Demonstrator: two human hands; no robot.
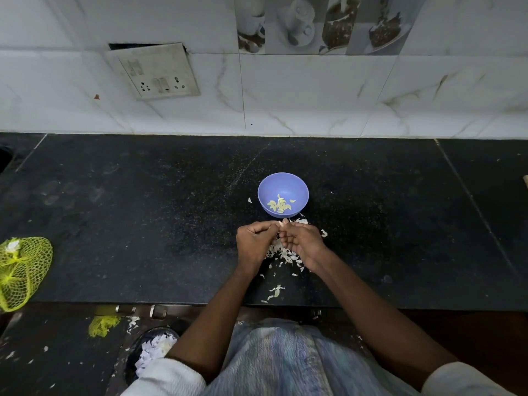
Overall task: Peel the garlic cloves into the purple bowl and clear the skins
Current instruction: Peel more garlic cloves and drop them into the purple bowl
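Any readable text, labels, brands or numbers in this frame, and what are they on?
None readable.
Switch plate on the wall: sockets and switches only, no legible marking.
Picture tiles: cups and food images, no words.
Purple bowl and yellow net bag: no label visible.

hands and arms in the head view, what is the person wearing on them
Both the left hand and the right hand are bare, with no gloves, rings or watch visible. The forearms are uncovered; white sleeves are pushed up near the elbows.

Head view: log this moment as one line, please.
stage: peeling | both hands: fingers together on a clove | bowl: peeled cloves inside | skins: loose on counter, uncleared
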